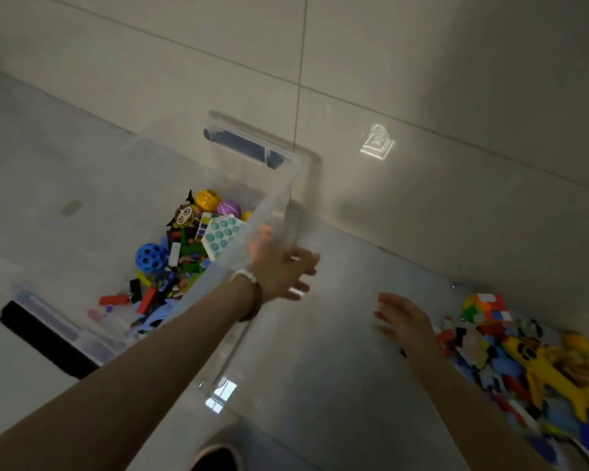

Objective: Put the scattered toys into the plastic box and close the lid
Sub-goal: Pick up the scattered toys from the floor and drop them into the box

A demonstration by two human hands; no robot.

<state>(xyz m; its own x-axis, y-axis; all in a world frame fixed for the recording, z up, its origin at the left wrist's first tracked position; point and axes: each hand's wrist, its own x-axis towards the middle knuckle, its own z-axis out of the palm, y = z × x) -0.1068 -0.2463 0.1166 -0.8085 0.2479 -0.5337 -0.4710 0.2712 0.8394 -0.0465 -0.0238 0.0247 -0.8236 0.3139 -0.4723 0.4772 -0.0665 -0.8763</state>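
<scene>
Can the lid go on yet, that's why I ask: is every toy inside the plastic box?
No: a pile of toys lies outside the plastic box, beside the right hand.

I could read no words, numbers, brands or labels anywhere. The toys in the plastic box point(276, 198) showed only colours, dots and a cartoon face. The toy pile point(524, 355) on the floor was too blurred for me to make out any lettering. The box's own walls and its blue handle bore no print I could read.
</scene>
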